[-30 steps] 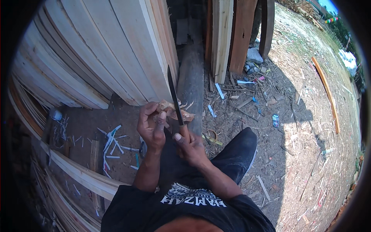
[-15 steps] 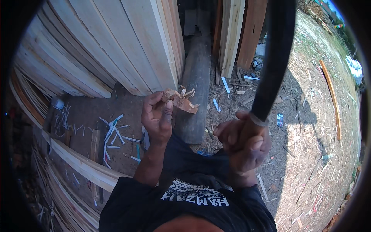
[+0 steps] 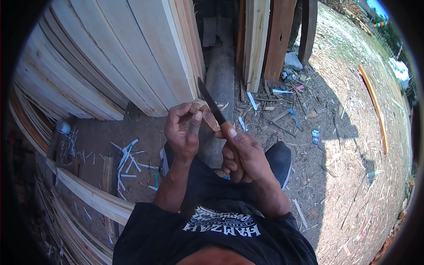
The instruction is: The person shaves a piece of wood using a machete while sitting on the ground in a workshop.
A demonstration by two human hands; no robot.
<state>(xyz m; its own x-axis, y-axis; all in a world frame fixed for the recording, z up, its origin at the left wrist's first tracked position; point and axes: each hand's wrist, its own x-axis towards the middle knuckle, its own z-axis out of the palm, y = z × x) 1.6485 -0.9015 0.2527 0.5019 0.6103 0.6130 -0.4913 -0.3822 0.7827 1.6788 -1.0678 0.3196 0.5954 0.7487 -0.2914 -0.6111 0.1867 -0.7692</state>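
My left hand (image 3: 183, 134) grips a small reddish piece of wood (image 3: 204, 114) between thumb and fingers, with pale curled splinters along it. My right hand (image 3: 240, 154) is wrapped round the wooden handle of a long dark blade (image 3: 210, 98), which slants up and left across the wood piece. Whether the edge touches the wood, I cannot tell for sure. Both hands are over a long grey weathered plank (image 3: 218, 84) lying on the ground, above my dark-clothed legs.
Pale boards (image 3: 132, 53) stand stacked on the left, with horizontal timbers (image 3: 95, 194) below. Brown posts (image 3: 278, 39) stand beyond the plank. Paper strips (image 3: 128, 161) and wood scraps litter the ground. An orange batten (image 3: 373, 106) lies in sunlight on the right.
The blade, raised up and to the right half a second ago, has swung back down and left over the wood piece. The left hand with the wood has shifted slightly.
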